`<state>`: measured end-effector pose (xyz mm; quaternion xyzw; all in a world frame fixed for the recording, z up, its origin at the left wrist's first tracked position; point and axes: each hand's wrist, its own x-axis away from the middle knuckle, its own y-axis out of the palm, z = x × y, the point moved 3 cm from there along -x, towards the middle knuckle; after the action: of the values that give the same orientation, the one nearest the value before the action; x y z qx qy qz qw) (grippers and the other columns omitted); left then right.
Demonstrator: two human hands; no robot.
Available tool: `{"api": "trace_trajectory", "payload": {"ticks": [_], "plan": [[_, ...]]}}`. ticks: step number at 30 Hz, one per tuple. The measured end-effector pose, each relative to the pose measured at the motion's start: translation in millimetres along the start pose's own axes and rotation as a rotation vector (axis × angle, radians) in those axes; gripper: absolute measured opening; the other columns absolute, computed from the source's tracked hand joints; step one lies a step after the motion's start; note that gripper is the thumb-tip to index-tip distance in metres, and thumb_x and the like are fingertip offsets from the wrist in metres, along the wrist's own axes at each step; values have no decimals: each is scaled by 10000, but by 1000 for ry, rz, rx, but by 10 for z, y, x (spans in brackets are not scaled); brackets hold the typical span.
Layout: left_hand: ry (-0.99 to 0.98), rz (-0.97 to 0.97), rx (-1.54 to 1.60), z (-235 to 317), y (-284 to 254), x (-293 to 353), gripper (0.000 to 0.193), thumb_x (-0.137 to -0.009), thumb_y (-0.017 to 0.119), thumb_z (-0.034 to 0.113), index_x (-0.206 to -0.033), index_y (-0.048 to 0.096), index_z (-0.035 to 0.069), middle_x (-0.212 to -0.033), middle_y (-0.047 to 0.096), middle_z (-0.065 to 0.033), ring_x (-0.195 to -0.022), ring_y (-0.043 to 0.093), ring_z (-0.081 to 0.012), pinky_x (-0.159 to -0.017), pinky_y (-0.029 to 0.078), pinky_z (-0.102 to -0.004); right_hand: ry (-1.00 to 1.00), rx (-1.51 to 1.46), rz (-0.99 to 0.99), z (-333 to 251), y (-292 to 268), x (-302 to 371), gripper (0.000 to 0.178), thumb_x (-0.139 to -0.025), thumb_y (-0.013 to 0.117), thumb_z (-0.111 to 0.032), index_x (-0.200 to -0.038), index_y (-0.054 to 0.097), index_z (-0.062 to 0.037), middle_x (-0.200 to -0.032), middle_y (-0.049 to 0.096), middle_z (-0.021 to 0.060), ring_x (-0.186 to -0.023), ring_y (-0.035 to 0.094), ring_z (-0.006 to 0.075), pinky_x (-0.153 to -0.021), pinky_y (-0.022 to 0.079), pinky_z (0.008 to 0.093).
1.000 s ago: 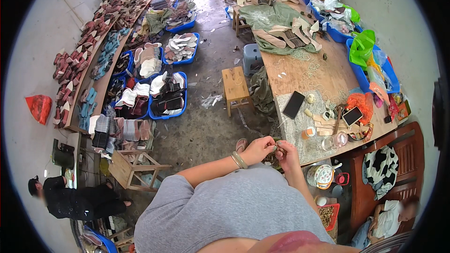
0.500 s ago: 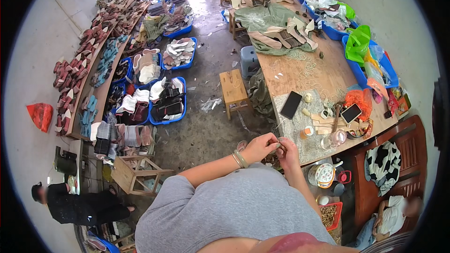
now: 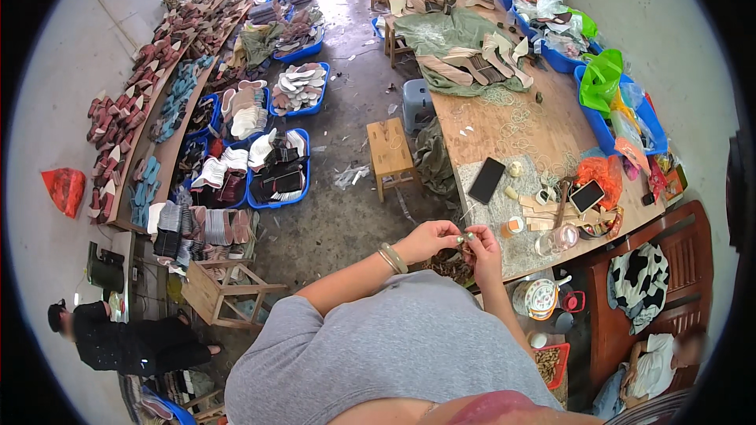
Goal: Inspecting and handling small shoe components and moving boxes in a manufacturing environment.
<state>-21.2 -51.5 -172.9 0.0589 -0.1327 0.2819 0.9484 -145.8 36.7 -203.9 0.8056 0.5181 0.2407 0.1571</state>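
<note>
My left hand [image 3: 431,241], with two bangles on the wrist, pinches thumb and fingers together at the table's near left corner. Close beside it, its fingertips almost meeting the left ones, my right hand [image 3: 484,252] has its fingers curled in. Whatever small thing lies between the fingers is too tiny to make out. Below both hands a heap of brown bits [image 3: 449,267] shows in part, and my arms hide the rest. A red basket of peanuts [image 3: 551,364] stands by my right forearm.
On the wooden table [image 3: 480,122] lie a black phone [image 3: 487,180], a second phone [image 3: 587,196], a glass jar [image 3: 557,240] and cut pieces. A wooden stool [image 3: 390,149] stands ahead. Blue baskets [image 3: 279,203] of shoe parts line the left. Two people [image 3: 130,338] [image 3: 657,366] are nearby.
Both hands have turned slightly and drawn a little apart at the fingertips, still close together. My view has shifted slightly.
</note>
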Motion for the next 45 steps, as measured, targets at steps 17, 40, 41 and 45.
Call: {"api": "trace_trajectory", "payload": {"ticks": [17,40,41,45], "plan": [[160,27,-269,-161,-81,-74,262,-842,559,112,-1071,611,-5,-946,655,-50,-871,582,-97,-783,464,-256,-543,797,-88,-129,158,30,144,-828,539,46,-948,593,-13,-794,613,77,-647,566,132,-592,454,258],[-24,246,304,-85,-137,-12,192,-877,579,124,-1045,605,35,-862,634,-5,-551,440,-3,-461,327,-158,-57,15,106,77,-23,-83,160,-910,502,-117,-1019,592,-41,-687,476,15,-536,438,87,-464,325,208],[15,235,299,13,-174,-11,165,-874,585,119,-1020,595,42,-868,634,-9,-561,448,-4,-462,328,-158,-39,-168,103,86,-117,-125,159,-920,490,-149,-1007,579,-50,-685,474,16,-525,425,88,-455,313,203],[239,80,411,936,-273,254,96,-857,615,104,-909,548,58,-885,630,-54,-621,499,-28,-483,350,-153,90,-660,20,150,-252,-161,180,-937,461,-242,-898,517,-75,-694,473,27,-495,387,97,-422,291,216]]}}
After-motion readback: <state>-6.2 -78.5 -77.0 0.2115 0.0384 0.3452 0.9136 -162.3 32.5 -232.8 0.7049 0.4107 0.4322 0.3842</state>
